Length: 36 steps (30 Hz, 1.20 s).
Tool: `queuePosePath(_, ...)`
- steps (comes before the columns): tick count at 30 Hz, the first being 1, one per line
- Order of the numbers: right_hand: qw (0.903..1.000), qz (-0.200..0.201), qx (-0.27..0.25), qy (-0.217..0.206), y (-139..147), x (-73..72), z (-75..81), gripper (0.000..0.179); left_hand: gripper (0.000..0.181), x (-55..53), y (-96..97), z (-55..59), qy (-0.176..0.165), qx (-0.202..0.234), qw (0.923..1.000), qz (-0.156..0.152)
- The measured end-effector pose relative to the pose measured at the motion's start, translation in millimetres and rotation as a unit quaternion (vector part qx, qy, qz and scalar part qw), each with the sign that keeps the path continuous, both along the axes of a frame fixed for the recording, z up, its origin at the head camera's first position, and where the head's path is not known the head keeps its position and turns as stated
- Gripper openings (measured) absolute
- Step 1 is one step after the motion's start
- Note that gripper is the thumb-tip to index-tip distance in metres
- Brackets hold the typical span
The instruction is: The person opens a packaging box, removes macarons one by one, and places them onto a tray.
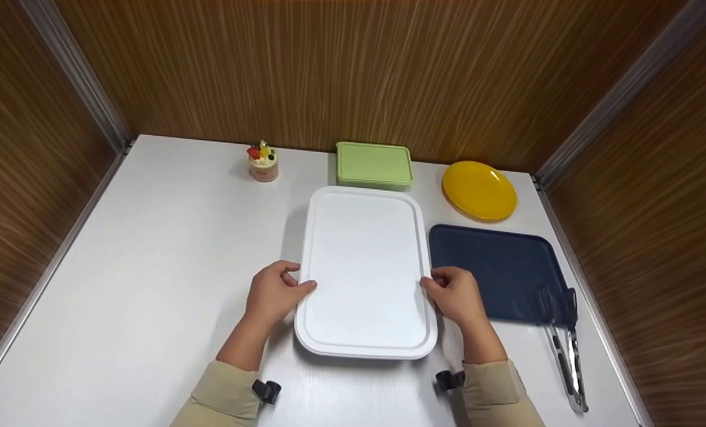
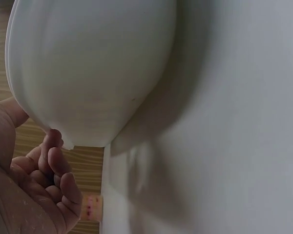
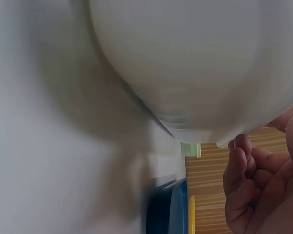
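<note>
A large white lidded box (image 1: 361, 261) stands lengthwise in front of the person, its flat lid facing up. My left hand (image 1: 274, 292) pinches its left rim, thumb on top of the lid and fingertips under the edge. On the opposite side my right hand (image 1: 456, 293) grips the right rim in the same manner. Both wrist views show the box's white side wall (image 2: 93, 73) close over the table, with curled fingers beneath the rim. The lid hides whatever the box holds.
Behind the box lies a green lidded container (image 1: 374, 164), with a dessert cup (image 1: 264, 163) to its left. A yellow plate (image 1: 479, 190) is at back right. Tongs (image 1: 572, 350) lie partly over the dark blue tray (image 1: 495, 270). Wooden panels (image 1: 329, 71) enclose the table.
</note>
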State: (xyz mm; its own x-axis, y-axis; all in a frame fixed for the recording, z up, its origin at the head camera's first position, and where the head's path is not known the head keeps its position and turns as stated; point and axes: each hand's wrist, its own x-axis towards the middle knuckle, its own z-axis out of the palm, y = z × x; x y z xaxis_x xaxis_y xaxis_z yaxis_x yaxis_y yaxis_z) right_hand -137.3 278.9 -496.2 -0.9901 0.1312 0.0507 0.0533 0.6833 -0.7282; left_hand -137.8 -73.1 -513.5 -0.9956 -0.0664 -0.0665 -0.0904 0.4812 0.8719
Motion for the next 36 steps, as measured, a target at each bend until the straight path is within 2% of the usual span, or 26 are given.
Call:
queuePosePath(12,1.0000,-0.001,-0.006,-0.003,-3,0.5,4.6,0.026,0.044,1.0,-0.5,9.5,0.000,-0.015,0.9999,-0.003)
queuePosePath(23,0.9997,-0.008,-0.006,0.023,-11,2.9,11.6,0.024,0.043,1.7,-4.9,19.7,0.010,0.012,0.9998,0.010)
queuePosePath(30,0.9986,-0.005,-0.039,0.036,-28,6.2,15.7,0.028,0.045,3.8,-17.6,26.4,-0.012,0.030,0.9991,0.027)
queuePosePath(36,0.9959,0.015,-0.072,0.053,-47,9.2,18.2,0.030,0.046,4.6,-37.5,29.0,-0.020,0.039,0.9983,0.039)
